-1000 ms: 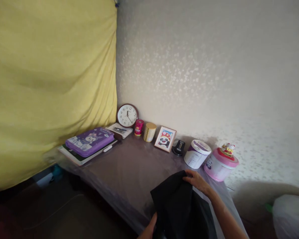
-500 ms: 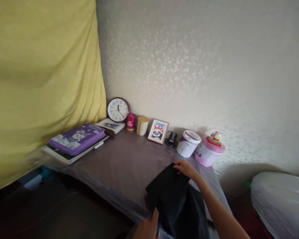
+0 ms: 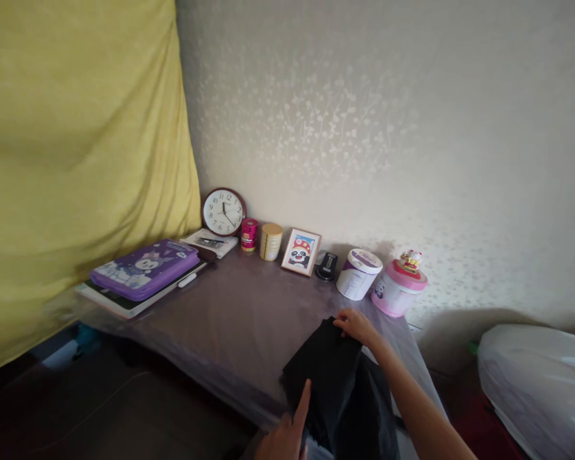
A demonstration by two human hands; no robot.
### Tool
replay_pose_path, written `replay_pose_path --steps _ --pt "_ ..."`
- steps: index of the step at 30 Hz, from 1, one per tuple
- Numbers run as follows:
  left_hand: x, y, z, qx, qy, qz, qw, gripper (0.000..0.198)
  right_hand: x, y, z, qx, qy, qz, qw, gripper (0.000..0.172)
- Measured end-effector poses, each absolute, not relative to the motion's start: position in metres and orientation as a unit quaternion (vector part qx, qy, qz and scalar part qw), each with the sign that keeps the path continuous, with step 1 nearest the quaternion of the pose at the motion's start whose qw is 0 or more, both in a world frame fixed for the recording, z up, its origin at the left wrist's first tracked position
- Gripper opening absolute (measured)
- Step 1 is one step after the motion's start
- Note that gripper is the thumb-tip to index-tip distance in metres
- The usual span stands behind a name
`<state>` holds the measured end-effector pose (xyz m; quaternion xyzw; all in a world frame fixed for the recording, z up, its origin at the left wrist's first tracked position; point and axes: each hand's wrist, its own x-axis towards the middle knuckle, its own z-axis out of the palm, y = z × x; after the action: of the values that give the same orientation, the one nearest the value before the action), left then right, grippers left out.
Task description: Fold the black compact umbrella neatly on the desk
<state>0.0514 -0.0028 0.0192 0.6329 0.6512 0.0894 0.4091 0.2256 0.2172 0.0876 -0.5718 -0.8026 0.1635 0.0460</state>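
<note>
A folded black cloth [image 3: 333, 377] lies on the near right part of a table [image 3: 239, 319] covered with clear plastic sheet. My right hand [image 3: 355, 324] rests on the cloth's far corner, fingers curled over its edge. At the bottom of the view, my left hand [image 3: 290, 429] touches the cloth's near edge, its index finger stretched out along the fabric; the other fingers are partly out of frame.
Along the wall stand a round clock [image 3: 223, 211], a red can [image 3: 248, 234], a gold tin [image 3: 271, 241], a framed panda picture [image 3: 301, 252], a white tub [image 3: 358, 274] and a pink tub [image 3: 398, 291]. A purple case [image 3: 146, 268] lies at left by a yellow curtain [image 3: 76, 147]. A white bundle [image 3: 536, 377] sits at right.
The view has shifted right and down slightly. My left hand has risen into view and its index finger now points along the cloth. My right hand stays on the far corner.
</note>
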Motion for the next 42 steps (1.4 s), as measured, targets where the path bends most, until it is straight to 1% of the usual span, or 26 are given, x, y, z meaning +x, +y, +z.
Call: replay_pose_path --steps 2,4,11,14,15,17,19,21,23,26,29,33,35,39,42 --pt "0.055 -0.003 0.022 0.664 0.651 0.046 0.366 0.086 0.225 0.216 0.087 -0.569 -0.807 0.153 0.05 0.015" --pt "0.056 -0.003 0.023 0.682 0.643 0.03 0.347 0.084 0.226 0.214 0.086 -0.565 -0.81 0.145 0.053 0.015" --pt "0.054 -0.004 0.021 0.683 0.641 0.035 0.348 0.083 0.227 0.204 0.091 -0.561 -0.825 0.058 0.047 0.015" --pt "0.055 -0.003 0.021 0.683 0.646 0.025 0.341 0.082 0.219 0.189 0.101 -0.534 -0.844 0.005 0.06 0.024" --pt "0.056 -0.003 0.02 0.682 0.647 0.023 0.341 0.082 0.215 0.182 0.105 -0.506 -0.86 -0.005 0.061 0.024" --pt "0.056 -0.003 0.02 0.681 0.648 0.022 0.34 0.082 0.207 0.168 0.109 -0.422 -0.906 0.016 0.045 0.021" --pt "0.057 -0.003 0.019 0.685 0.645 0.022 0.34 0.081 0.2 0.155 0.108 -0.336 -0.94 0.053 0.01 0.02" --pt "0.057 -0.004 0.02 0.689 0.641 0.022 0.337 0.079 0.194 0.15 0.103 -0.29 -0.954 0.065 -0.024 0.019" --pt "0.057 -0.004 0.02 0.688 0.642 0.019 0.337 0.079 0.19 0.152 0.097 -0.291 -0.954 0.056 -0.049 0.019" --pt "0.057 -0.005 0.02 0.688 0.641 0.026 0.34 0.079 0.191 0.167 0.093 -0.359 -0.931 0.036 -0.059 0.022" --pt "0.056 -0.005 0.021 0.684 0.641 0.035 0.345 0.081 0.2 0.184 0.099 -0.433 -0.901 0.023 -0.03 0.027" --pt "0.052 -0.009 0.026 0.678 0.638 0.057 0.36 0.079 0.222 0.187 0.119 -0.483 -0.872 0.003 0.075 0.028" --pt "0.05 -0.011 0.031 0.681 0.63 0.077 0.365 0.077 0.234 0.179 0.128 -0.492 -0.863 0.012 0.111 0.028" --pt "0.047 -0.016 0.035 0.684 0.62 0.097 0.372 0.076 0.258 0.158 0.132 -0.477 -0.868 0.05 0.132 0.027" --pt "0.047 -0.018 0.035 0.678 0.615 0.115 0.386 0.077 0.278 0.15 0.121 -0.471 -0.867 0.035 0.156 0.032"
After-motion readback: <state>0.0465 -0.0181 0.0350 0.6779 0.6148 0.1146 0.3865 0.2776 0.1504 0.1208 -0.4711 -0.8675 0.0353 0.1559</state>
